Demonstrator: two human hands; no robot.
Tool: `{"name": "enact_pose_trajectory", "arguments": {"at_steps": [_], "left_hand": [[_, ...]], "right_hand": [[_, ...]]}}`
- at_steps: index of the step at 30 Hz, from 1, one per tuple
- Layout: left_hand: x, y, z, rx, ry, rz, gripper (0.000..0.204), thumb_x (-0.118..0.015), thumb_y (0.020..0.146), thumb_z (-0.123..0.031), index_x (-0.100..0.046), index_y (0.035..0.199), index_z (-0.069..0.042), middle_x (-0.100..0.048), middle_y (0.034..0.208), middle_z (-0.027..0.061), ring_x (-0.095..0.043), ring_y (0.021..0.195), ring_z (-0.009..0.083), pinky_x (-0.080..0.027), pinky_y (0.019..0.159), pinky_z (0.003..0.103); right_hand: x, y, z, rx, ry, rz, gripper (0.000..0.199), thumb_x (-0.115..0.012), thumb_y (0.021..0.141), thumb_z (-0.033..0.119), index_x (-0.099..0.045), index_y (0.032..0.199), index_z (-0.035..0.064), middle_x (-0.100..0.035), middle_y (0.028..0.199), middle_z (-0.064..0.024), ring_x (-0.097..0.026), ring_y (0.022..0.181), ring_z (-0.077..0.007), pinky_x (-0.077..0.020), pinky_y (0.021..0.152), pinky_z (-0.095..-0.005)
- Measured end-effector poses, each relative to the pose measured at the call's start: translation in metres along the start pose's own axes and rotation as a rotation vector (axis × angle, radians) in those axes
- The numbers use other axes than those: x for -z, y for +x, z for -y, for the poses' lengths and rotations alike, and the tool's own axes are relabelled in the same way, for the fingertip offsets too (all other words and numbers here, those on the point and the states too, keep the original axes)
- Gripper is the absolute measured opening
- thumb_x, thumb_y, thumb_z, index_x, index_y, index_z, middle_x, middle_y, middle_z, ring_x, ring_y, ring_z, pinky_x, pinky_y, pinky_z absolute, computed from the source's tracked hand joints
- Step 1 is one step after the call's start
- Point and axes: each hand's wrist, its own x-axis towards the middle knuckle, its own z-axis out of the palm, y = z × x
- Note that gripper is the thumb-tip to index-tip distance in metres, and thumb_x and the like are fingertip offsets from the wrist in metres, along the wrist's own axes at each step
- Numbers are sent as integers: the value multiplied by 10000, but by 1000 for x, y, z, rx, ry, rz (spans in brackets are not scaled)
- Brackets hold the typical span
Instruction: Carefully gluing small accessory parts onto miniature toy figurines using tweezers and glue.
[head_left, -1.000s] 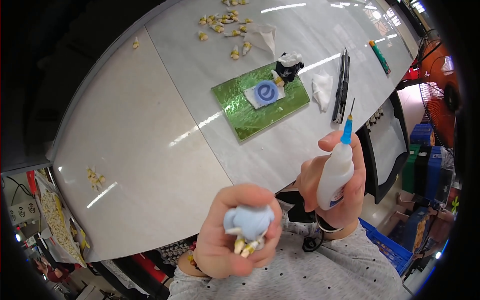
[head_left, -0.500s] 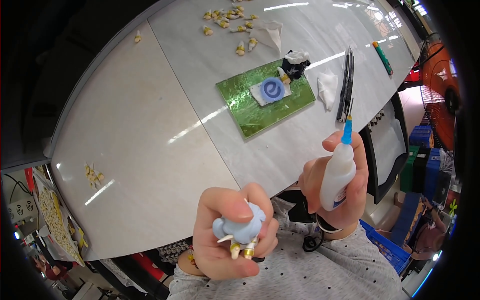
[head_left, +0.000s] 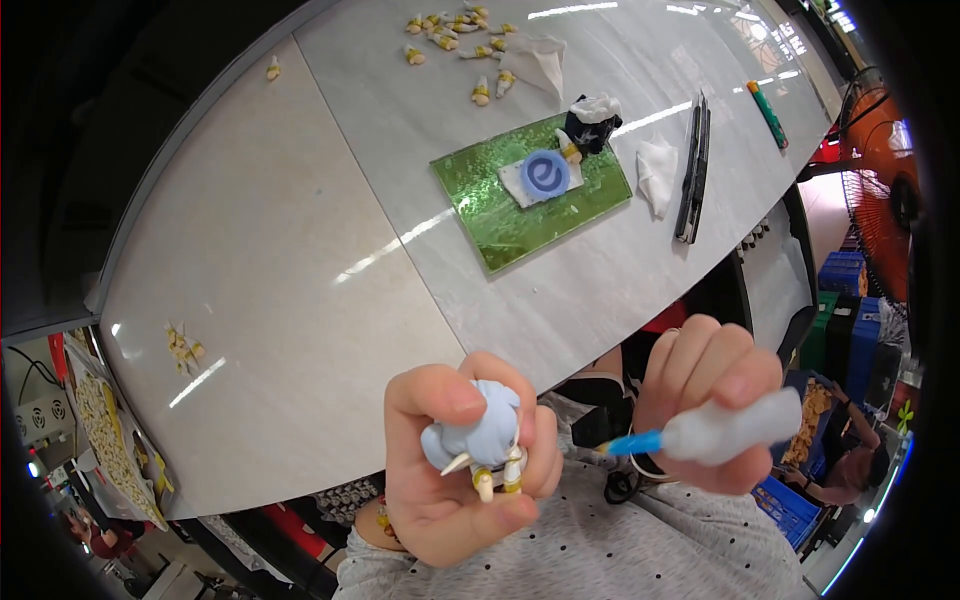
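My left hand point(head_left: 445, 465) is closed round a small figurine point(head_left: 478, 432) with light blue hair, a pale pointed piece at its side and two pale limbs with gold bands. In my right hand point(head_left: 705, 400) is a white squeeze bottle point(head_left: 735, 428), tilted on its side. Its blue needle tip point(head_left: 633, 442) points left toward the figurine and stays apart from it. Beyond both hands, a green glass plate point(head_left: 490, 225) bears a round blue cup point(head_left: 545, 175) on a white pad, with a small pale limb piece point(head_left: 569, 146) beside the cup.
Several small gold-banded parts point(head_left: 445, 38) lie at the table's far side, others point(head_left: 183, 348) at the left. A crumpled black-and-white wad point(head_left: 592, 125), white tissue point(head_left: 656, 178), black tweezers point(head_left: 692, 175) and a green marker point(head_left: 767, 115) are at the right. An orange fan point(head_left: 880, 180) stands beyond.
My right hand has turned the bottle from upright to sideways, its tip now toward the figurine. My left hand has rotated the figurine slightly.
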Motion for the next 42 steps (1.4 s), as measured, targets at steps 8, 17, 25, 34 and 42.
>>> {"name": "enact_pose_trajectory", "arguments": {"at_steps": [8,17,25,34,42], "left_hand": [[-3,-2,4,-39,17,-66,531,-565,760,21,-258,1146,-176,-355,997,138,-447,634,149,-392,561,283],[-4,-2,5,-66,53,-103,501,-593,769,-45,-276,1135,-177,-374,988,138,-469,660,160,-415,594,272],[-3,-2,4,48,2,-52,534,-669,734,-100,-292,1109,-142,-387,935,130,-445,632,135,-387,569,235],[-5,-4,12,51,33,-128,508,-678,726,-87,-301,1064,-124,-385,894,137,-405,579,107,-360,513,218],[-6,2,8,87,62,-181,469,-667,742,-106,-299,1027,-158,-385,864,121,-390,545,96,-343,481,209]], "right_hand": [[-14,-7,-3,177,-287,-67,518,-573,767,481,-530,921,-11,-487,649,-31,-471,537,-120,-368,421,-193],[-9,-6,3,247,-431,73,483,-590,769,446,-535,879,-21,-489,655,-48,-471,515,-129,-373,437,-198],[-23,-10,3,362,-512,-99,425,-602,761,436,-540,835,22,-476,601,-22,-444,487,-118,-368,435,-203],[-25,-15,5,285,-539,-195,431,-550,786,446,-538,822,17,-463,583,-13,-418,457,-104,-279,413,-217],[-21,-13,7,236,-557,-94,478,-576,767,468,-537,843,-2,-465,602,-23,-428,471,-112,-292,420,-218]]}}
